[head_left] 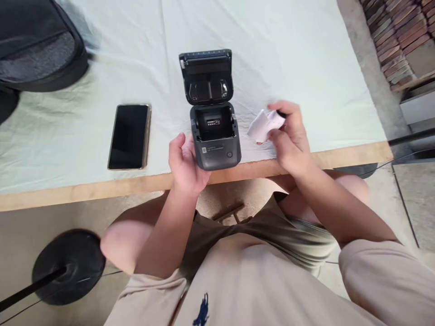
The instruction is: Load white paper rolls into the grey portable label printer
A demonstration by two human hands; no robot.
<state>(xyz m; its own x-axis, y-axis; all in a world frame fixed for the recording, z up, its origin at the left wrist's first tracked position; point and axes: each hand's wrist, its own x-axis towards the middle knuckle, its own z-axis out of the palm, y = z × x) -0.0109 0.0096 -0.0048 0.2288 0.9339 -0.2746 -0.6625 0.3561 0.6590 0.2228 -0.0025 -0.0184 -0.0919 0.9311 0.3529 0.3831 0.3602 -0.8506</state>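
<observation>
A small dark grey label printer (219, 156) has its lid (207, 74) swung up, showing a hollow black compartment with a small white label inside. My left hand (186, 165) grips its left side and underside near the table's front edge. To the right of the printer, my right hand (290, 136) pinches a folded piece of white paper (263, 127) between thumb and fingers. A small black bit shows by the fingertips; I cannot make out what it is. The paper and the printer are apart.
A phone (129, 136) with a dark screen lies left of the printer on the pale cloth-covered table (292, 50). A black bag (37, 50) stands at the back left. Stacked bricks (401, 40) are beyond the right side. A round black stand base (70, 267) sits on the floor.
</observation>
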